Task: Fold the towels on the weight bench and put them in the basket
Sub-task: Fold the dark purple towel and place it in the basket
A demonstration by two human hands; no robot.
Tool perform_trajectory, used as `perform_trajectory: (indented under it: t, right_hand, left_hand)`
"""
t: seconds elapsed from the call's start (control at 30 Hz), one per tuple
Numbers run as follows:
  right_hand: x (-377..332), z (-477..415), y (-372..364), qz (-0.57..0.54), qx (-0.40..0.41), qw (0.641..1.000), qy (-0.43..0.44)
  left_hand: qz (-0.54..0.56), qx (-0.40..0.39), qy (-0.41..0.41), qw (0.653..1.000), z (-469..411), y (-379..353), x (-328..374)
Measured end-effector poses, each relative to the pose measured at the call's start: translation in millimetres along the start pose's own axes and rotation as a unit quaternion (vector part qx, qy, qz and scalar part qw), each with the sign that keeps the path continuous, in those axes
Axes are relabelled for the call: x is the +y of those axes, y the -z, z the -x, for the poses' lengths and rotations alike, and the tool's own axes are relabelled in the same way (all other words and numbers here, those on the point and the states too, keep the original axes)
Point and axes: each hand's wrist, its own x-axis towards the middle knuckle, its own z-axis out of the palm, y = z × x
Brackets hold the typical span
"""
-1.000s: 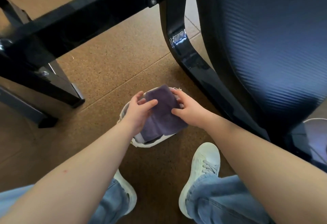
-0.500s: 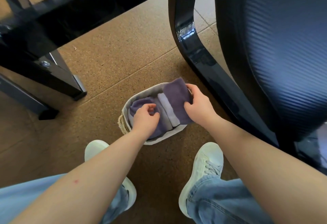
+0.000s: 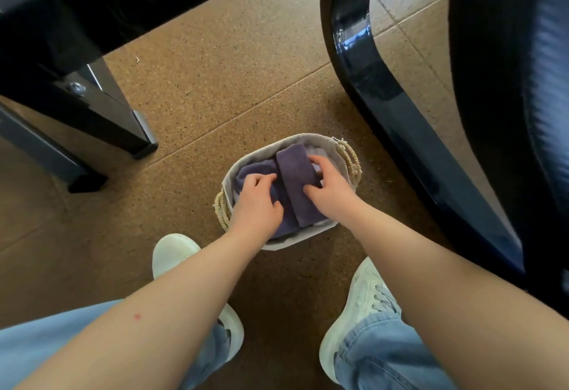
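- At the far left, a black metal bench frame (image 3: 92,20) crosses the top corner. Its square foot (image 3: 135,134) is planted on the brown speckled cork-look floor (image 3: 231,81).
- Lower down stands a white sneaker (image 3: 175,251) under a pale blue jeans leg (image 3: 46,346), just short of the basket.
- The small oval woven basket with a pale fabric liner (image 3: 308,138) sits on the floor between the person's feet and the bench, with a rope loop handle (image 3: 222,209) on its left end.
- The left hand (image 3: 255,201) is down inside the basket's left half. Its fingers are bent and dug into the lighter purple towel (image 3: 249,171), with the thumb tucked against the cloth, so it grips that towel.
- Just right of it lies the dark purple towel (image 3: 297,183), folded into a long narrow strip. It rests in the basket, touching the lighter one, and runs from the far rim to the near rim.
- The right hand (image 3: 331,189) is clamped on that strip, thumb on its near face and fingers hooked over its far edge.
- A second rope handle (image 3: 351,161) shows behind the right hand.
- The other white sneaker (image 3: 363,303) stands near the basket's right side.
- A glossy black curved bench leg (image 3: 354,60) sweeps down past the basket without touching it.
- The dark ribbed bench pad (image 3: 538,81) fills the right edge.
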Motion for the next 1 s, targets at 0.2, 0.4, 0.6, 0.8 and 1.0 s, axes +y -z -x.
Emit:
perform_trajectory:
  t: [0.2, 0.4, 0.6, 0.8, 1.0]
  right_hand:
    - [11.0, -19.5, -3.1, 0.064, -0.023, 0.997, -0.045]
    - [8.0, -7.8, -10.5, 0.318, 0.105, 0.937, 0.100]
    - [16.5, -10.3, -9.4, 0.425, -0.047, 0.889, 0.166]
    - [21.9, -21.9, -1.3, 0.451, -0.064, 0.877, 0.153]
    - [17.4, -27.7, -12.7, 0.447, -0.065, 0.881, 0.144]
  left_hand:
    - [-0.135, -0.018, -0.038, 0.990, -1.5, 2.0, -9.2]
    - [-0.220, -0.021, -0.042, 0.974, 0.9, -5.7, -10.0]
    - [-0.117, -0.032, -0.014, 0.992, -8.9, -16.3, -12.8]
    - [-0.106, 0.008, -0.021, 0.994, -6.9, -23.3, -17.6]
    - [0.113, 0.107, 0.107, 0.982, -7.5, -25.0, -0.7]
